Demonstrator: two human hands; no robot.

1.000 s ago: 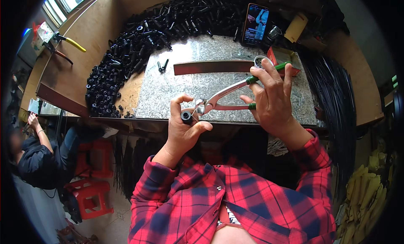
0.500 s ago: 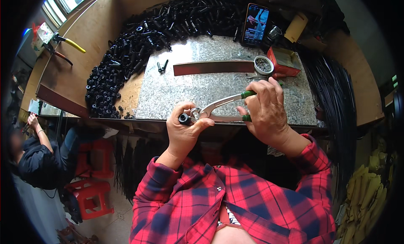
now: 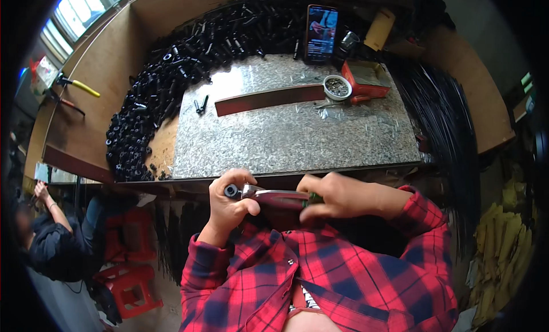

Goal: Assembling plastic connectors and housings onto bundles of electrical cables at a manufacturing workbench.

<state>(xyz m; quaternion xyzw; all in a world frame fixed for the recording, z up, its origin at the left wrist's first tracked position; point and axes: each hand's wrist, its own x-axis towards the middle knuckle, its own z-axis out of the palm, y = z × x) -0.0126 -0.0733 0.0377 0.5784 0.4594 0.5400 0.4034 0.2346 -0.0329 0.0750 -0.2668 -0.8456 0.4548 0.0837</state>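
My left hand (image 3: 219, 211) is closed around a small black cylindrical part (image 3: 231, 191), its round hollow end facing up. In my right hand (image 3: 346, 197), slightly blurred, are pliers (image 3: 274, 198) with green grips. Their metal head meets the part at my left fingers; whether the jaws bite on it I cannot make out. Both hands are just off the front edge of the table, close to my body. On the speckled stone slab (image 3: 274, 140) lie two small black pieces (image 3: 201, 104) and a long dark-red strip (image 3: 269, 98).
Black parts (image 3: 189, 52) are heaped along the back and left. A white bowl (image 3: 337, 88) of small metal bits stands by a red box (image 3: 366, 80). An upright phone (image 3: 321, 34) stands behind. Long black strands (image 3: 440, 103) lie right. A co-worker (image 3: 57, 235) sits far left.
Both hands have drawn toward my body, off the table edge, with the part and pliers. The pliers' handles, spread apart before, now look closer together. The view has shifted slightly.
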